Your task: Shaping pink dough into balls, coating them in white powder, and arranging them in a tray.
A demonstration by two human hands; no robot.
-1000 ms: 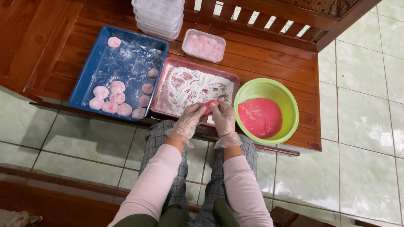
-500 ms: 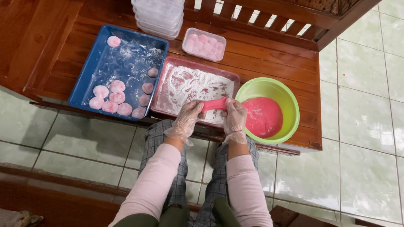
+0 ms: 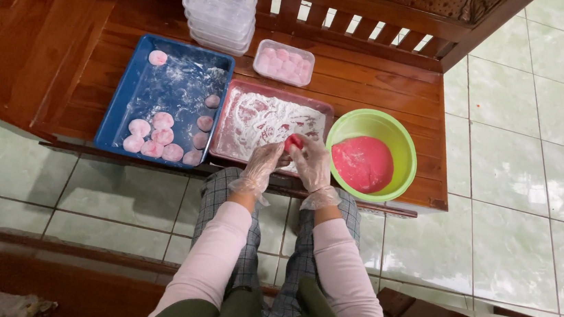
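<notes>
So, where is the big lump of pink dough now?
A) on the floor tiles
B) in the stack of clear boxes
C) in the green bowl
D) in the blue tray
C: the big pink dough lies inside the green bowl, to the right of the floured tray.

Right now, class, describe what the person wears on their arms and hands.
Both arms are covered by long, pale pink sleeves reaching to the wrists. The left hand and right hand each wear a thin, clear, loose, crinkly plastic glove, bunched at the cuff over the sleeve end. No rings, watch or markings are visible.
</notes>
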